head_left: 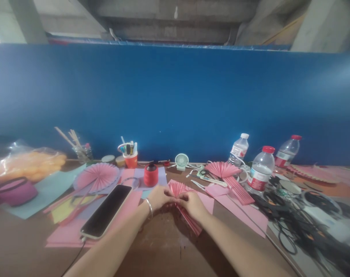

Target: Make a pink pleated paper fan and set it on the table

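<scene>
My left hand [160,197] and my right hand [193,204] meet at the middle of the brown table [151,254], both closed on a pleated pink paper fan [178,189]. The fan spreads upward between my fingers, and its folded tail runs down to the right under my right wrist. A silver bangle sits on my left wrist. A dark phone [106,211] lies just left of my left forearm on a pink paper sheet [68,232].
A finished round pink fan [97,177], a red thread spool [151,175], a red cup of pens [130,156] and a small white fan [181,161] stand behind. Three water bottles [260,169] and tangled black cables [296,223] fill the right. A blue wall [175,100] backs the table.
</scene>
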The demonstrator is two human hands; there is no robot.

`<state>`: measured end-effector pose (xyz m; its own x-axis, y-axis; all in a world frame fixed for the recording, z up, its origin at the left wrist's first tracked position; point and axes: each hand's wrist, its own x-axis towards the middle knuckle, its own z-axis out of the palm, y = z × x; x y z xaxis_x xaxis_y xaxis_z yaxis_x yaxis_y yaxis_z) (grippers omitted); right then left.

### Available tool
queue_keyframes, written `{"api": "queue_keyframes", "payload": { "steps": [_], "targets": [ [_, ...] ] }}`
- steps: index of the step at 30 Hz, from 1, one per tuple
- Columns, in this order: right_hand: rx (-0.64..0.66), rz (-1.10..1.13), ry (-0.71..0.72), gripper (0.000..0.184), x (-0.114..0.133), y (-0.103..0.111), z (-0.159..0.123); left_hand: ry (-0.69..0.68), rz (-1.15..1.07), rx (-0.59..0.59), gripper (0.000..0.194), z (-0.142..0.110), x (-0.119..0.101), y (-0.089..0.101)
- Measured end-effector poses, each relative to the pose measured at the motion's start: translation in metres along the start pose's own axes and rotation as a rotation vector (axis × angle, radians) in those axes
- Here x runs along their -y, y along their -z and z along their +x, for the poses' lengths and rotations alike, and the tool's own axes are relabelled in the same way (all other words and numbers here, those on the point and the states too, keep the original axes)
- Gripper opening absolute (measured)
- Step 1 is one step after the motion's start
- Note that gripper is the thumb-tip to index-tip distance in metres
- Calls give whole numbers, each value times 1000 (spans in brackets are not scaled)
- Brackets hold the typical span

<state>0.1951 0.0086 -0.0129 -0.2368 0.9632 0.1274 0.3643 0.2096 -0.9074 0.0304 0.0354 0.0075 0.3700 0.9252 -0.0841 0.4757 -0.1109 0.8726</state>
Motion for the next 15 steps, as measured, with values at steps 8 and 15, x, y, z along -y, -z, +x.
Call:
{"api": "queue_keyframes", "payload": {
  "steps": [8, 15],
  "targets": [
    [75, 98, -25, 20, -1, 3, 1, 18, -55, 9, 27, -2, 0, -5],
    [49, 63, 7, 15, -1, 2, -1, 48, -71, 53, 23, -2, 2, -6]
  ]
}}
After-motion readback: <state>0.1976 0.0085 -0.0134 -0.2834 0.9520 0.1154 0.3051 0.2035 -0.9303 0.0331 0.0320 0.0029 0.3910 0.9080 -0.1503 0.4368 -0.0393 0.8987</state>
